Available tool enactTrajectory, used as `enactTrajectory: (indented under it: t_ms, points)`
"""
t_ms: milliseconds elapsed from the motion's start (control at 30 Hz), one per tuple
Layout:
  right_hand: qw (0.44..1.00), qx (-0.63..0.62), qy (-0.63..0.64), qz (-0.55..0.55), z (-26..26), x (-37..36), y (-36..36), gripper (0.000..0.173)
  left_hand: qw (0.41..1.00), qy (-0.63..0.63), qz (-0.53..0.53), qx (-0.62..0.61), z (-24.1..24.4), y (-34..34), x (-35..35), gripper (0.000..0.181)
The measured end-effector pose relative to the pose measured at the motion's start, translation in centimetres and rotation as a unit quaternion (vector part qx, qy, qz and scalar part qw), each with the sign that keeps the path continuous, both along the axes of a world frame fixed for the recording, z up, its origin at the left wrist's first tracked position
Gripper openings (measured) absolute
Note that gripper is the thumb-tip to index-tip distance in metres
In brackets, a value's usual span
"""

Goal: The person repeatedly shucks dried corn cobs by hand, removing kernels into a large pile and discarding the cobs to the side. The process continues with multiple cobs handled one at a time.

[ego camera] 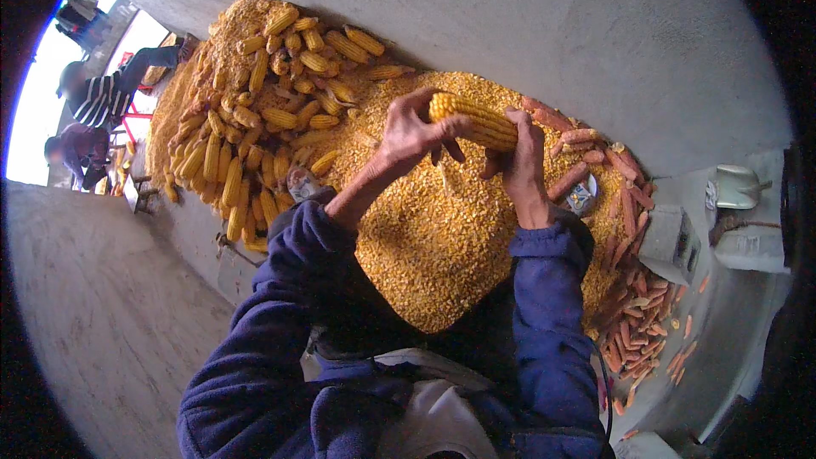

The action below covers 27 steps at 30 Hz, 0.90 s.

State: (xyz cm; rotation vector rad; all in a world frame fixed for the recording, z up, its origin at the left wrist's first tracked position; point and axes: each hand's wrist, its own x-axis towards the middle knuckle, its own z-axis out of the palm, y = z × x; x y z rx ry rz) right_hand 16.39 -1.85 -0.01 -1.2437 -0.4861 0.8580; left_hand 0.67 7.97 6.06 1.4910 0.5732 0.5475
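Both of my hands hold one ear of yellow corn (475,120) above a heap of loose kernels (433,236). Around its left end are the fingers of my left hand (414,127), while my right hand (524,156) grips the right end. Kernels cover most of the ear's visible side. Part of its underside is hidden by my fingers. To the left lies a large pile of unshelled corn ears (233,182). Reddish bare cobs (567,180) lie on the kernels beside my right hand.
A grey wall (574,19) runs behind the heap. At the right are a concrete block (669,242), more bare cobs (637,331) and a metal dustpan-like scoop (736,186). Two people (99,99) are at the far left near a red-framed seat (135,116).
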Motion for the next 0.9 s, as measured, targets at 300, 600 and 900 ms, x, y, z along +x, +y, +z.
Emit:
enactTrajectory:
  t_ms: [300,600,900]
  points:
    - [0.995,0.017,0.098,0.021,2.3,2.0,-1.2,0.032,0.986,-0.084,-0.112,-0.087,0.4,-1.4,-0.1,0.053]
    - [0.994,-0.021,0.103,-0.002,1.5,2.0,-0.9,0.033,0.987,-0.067,-0.070,-0.127,-0.1,-1.6,0.2,0.037]
    - [0.991,-0.045,-0.071,-0.103,3.7,1.5,-0.9,0.034,0.984,-0.026,-0.070,-0.160,-1.1,-1.2,0.0,0.031]
